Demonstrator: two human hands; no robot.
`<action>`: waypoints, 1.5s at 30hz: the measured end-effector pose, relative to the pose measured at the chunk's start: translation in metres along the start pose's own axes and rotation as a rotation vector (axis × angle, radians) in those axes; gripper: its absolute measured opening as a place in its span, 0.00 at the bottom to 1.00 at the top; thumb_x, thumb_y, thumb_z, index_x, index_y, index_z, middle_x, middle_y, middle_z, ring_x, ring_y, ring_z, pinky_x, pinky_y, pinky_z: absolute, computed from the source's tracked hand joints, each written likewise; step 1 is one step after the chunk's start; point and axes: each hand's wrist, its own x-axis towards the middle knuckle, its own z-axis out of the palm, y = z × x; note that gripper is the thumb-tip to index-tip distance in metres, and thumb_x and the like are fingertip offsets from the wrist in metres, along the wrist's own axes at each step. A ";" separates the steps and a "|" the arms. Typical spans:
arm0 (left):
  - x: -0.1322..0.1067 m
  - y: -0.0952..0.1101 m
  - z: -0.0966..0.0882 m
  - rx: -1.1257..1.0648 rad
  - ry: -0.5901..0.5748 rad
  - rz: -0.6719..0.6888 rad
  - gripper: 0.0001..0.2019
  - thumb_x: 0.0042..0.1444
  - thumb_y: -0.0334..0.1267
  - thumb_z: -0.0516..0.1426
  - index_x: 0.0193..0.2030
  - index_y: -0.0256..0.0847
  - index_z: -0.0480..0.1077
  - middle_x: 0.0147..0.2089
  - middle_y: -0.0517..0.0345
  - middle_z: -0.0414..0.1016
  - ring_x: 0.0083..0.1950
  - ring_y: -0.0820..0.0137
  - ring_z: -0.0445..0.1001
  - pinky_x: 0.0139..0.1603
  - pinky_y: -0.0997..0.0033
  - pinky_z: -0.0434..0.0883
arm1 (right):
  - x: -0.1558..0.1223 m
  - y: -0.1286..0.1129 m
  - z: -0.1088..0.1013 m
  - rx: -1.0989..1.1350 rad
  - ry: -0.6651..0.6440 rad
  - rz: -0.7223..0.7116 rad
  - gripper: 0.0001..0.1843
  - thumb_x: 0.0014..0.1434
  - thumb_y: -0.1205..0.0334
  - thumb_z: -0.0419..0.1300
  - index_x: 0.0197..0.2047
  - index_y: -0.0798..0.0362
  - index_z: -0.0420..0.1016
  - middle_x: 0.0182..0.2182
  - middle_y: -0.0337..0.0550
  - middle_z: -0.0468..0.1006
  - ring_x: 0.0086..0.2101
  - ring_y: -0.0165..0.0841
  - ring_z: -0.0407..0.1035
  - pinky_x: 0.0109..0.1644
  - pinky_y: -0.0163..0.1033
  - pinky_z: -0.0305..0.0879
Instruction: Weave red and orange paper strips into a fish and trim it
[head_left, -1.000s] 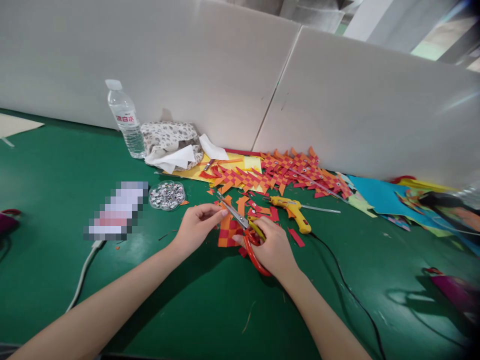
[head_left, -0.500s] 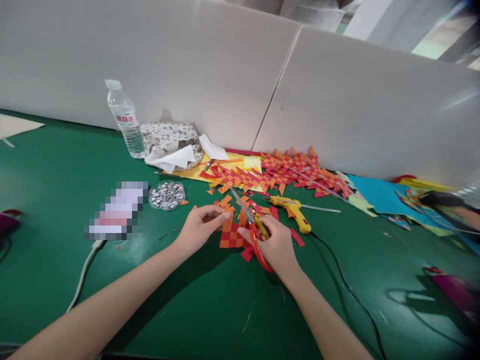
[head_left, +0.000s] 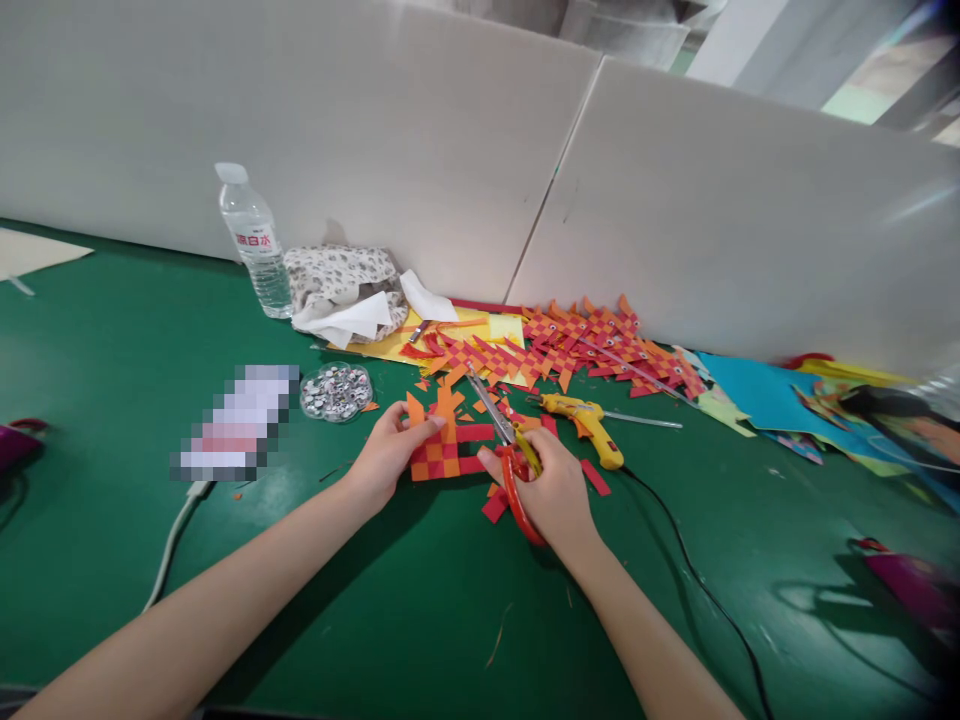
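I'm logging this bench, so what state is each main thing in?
Orange-and-red checkered woven piece: in the left hand, strip ends protruding.
Metal scissors with red-and-yellow handles: in the right hand, blades look nearly closed.
Yellow plastic glue gun: lying down, clear stick inserted; heat unclear.
Clear plastic bottle: standing, white cap on.
Clear scalloped plastic dish: holding many small googly eyes.
Pixelated rectangular device: white cable attached.

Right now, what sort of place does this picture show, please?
Probably a handicraft workspace: the right hand holds scissors, a yellow glue gun lies on the green table, and red-and-orange checkered pieces are piled near the grey partition.
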 end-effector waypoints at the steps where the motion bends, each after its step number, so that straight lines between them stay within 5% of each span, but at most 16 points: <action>1: 0.000 -0.001 -0.001 0.010 -0.003 0.021 0.16 0.41 0.37 0.66 0.35 0.41 0.64 0.35 0.57 0.77 0.35 0.67 0.77 0.35 0.70 0.74 | 0.000 -0.001 0.000 -0.010 -0.002 -0.005 0.21 0.50 0.41 0.57 0.25 0.51 0.61 0.24 0.38 0.66 0.24 0.31 0.63 0.26 0.34 0.57; 6: 0.002 -0.003 -0.003 0.103 0.001 0.113 0.17 0.40 0.39 0.66 0.37 0.40 0.68 0.32 0.60 0.76 0.34 0.72 0.76 0.34 0.75 0.72 | -0.002 -0.003 0.000 -0.094 -0.063 0.009 0.21 0.50 0.40 0.56 0.26 0.51 0.61 0.25 0.39 0.69 0.26 0.32 0.66 0.25 0.34 0.55; 37: 0.000 -0.004 -0.001 0.097 -0.060 0.083 0.10 0.44 0.40 0.64 0.32 0.38 0.73 0.32 0.59 0.78 0.32 0.73 0.75 0.35 0.75 0.72 | -0.004 -0.001 0.002 -0.109 -0.203 -0.031 0.18 0.50 0.44 0.57 0.31 0.50 0.63 0.29 0.38 0.69 0.27 0.32 0.67 0.27 0.34 0.56; 45: -0.002 0.000 0.000 0.094 -0.065 0.074 0.11 0.45 0.40 0.64 0.33 0.37 0.73 0.32 0.59 0.78 0.32 0.73 0.75 0.34 0.76 0.71 | -0.003 0.002 0.005 -0.059 -0.186 -0.064 0.21 0.50 0.44 0.58 0.22 0.51 0.58 0.23 0.37 0.66 0.23 0.29 0.62 0.25 0.34 0.52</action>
